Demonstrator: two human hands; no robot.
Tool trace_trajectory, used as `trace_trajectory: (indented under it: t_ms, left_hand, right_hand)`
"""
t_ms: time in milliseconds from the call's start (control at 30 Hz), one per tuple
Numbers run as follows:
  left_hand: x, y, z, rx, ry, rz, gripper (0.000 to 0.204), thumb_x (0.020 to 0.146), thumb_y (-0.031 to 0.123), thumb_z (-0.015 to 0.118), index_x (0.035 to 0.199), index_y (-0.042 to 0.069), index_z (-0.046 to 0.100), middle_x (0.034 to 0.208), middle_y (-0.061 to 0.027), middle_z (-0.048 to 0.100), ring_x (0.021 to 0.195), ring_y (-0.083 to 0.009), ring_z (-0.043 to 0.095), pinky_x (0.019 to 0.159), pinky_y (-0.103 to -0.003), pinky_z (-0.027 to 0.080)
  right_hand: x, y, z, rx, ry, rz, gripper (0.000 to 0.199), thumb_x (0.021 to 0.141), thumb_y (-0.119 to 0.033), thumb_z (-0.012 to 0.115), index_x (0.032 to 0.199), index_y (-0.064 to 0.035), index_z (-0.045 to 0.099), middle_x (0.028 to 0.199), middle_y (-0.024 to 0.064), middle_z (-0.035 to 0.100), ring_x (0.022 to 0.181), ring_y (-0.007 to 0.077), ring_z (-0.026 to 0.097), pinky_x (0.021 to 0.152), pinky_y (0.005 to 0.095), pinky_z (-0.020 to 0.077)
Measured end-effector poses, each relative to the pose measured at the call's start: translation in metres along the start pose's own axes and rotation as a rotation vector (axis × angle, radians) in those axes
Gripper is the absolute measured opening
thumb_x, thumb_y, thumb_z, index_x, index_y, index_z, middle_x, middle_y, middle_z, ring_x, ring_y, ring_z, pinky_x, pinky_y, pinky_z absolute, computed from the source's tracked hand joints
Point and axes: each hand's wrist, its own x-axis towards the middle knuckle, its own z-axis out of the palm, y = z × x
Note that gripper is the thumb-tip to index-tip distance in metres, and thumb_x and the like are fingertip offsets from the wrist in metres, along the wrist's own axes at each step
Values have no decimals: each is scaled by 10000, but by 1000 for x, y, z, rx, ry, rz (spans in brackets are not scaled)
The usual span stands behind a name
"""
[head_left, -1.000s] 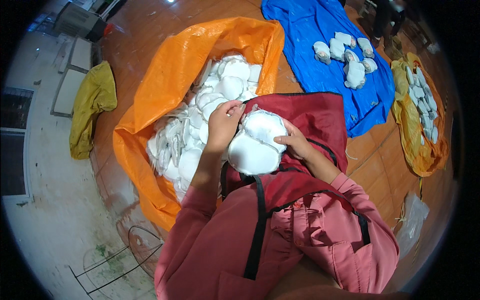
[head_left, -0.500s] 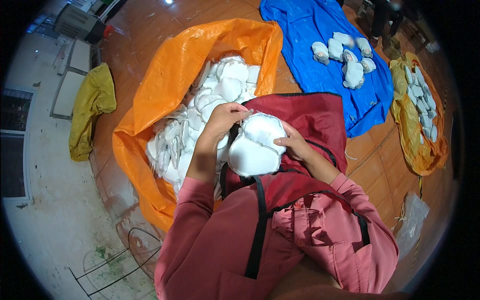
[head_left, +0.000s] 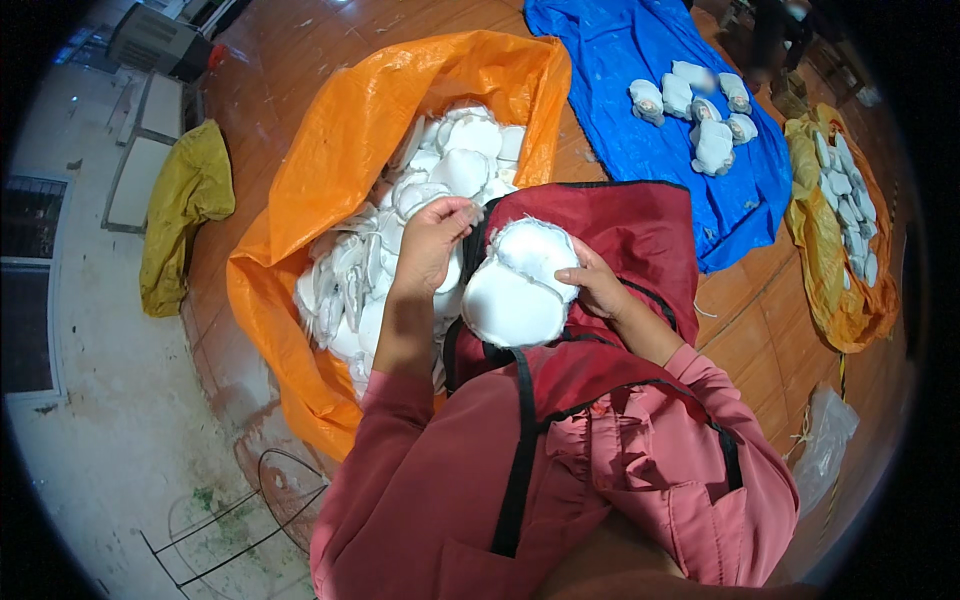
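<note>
A white padded piece with rounded lobes and frayed edges rests over my lap on a dark red apron. My right hand grips it at its right edge, thumb on top and fingers underneath. Just off its upper left side is my left hand, thumb and fingertips pinched together. A small pale wisp seems to show at those fingertips, too small to name. Beside my left forearm lies a heap of similar white pads inside an open orange sack.
Ahead to the right, several bundled white pieces lie on a blue sheet. Farther right is a yellow-orange sack with more white pieces. A yellow sack, a wire frame and a clear plastic bag are around me.
My left hand has drawn away from the padded piece, slightly left and up, still pinched. My right hand keeps its hold on the piece, which has shifted slightly.
</note>
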Motion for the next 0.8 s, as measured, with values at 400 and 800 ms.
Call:
trace_trajectory:
  t_ms: [400,800]
  left_hand:
    - [-6,-23,9,222,102,-32,124,862,34,688,966,-35,683,844,-53,688,731,-104,612,682,-212,490]
    - [-28,-41,63,1051,7,793,86,821,98,721,850,26,685,836,-91,685,785,-250,651,727,-351,501]
  right_hand:
    - [1,0,0,-4,-21,-4,746,799,-91,671,1460,-9,336,1379,115,488,1278,229,463,1087,360,353]
    - [2,8,-3,44,39,32,658,832,-16,641,1435,-24,376,1340,89,526,1239,209,504,1062,357,396]
